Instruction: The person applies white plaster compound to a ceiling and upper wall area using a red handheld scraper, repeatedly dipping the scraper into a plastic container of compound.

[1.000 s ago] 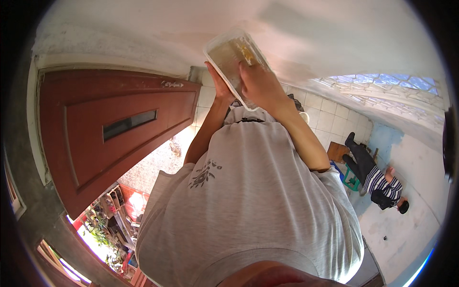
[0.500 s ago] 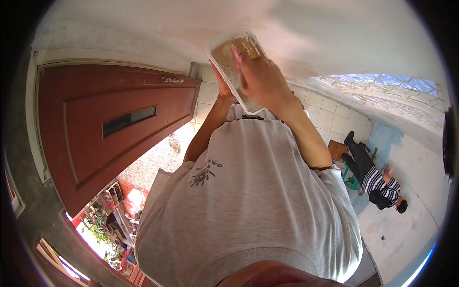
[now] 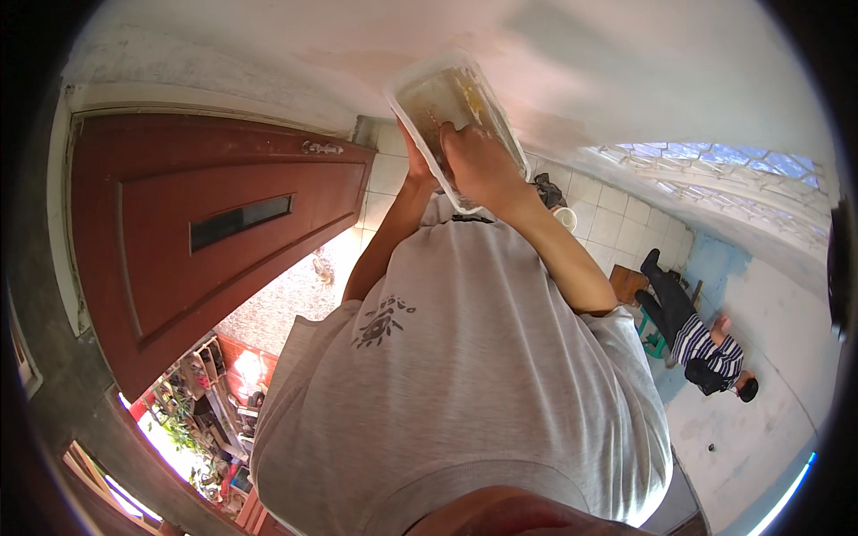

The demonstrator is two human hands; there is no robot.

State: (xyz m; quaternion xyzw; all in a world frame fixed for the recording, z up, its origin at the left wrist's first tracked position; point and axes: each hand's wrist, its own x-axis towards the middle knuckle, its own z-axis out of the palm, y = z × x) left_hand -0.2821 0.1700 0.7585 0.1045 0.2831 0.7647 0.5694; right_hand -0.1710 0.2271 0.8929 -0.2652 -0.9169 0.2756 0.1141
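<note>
My left hand (image 3: 416, 157) grips the left side of a whitish rectangular plastic tub (image 3: 435, 71); most of its fingers are hidden behind the wall. The tub is tilted, its open top facing me. Cloudy smears coat the inside, with a yellow-brown patch near the far right wall. Reaching into the tub, my right hand (image 3: 483, 168) is closed, its fingers curled toward the bottom. What it holds, if anything, is hidden by the hand itself.
A red-brown door (image 3: 156, 223) stands at the left beside a sunlit opening. Ahead is a pale wall (image 3: 608, 71). On the tiled floor lie a white cup (image 3: 565, 217) and a dark crumpled thing (image 3: 547, 190). At the right a person (image 3: 706, 353) sits on a green stool (image 3: 653, 339).
My right hand has moved down and nearer inside the tub, its fingers now more curled. That uncovers more of the tub's far end and the cup on the floor. The left hand keeps its hold.
</note>
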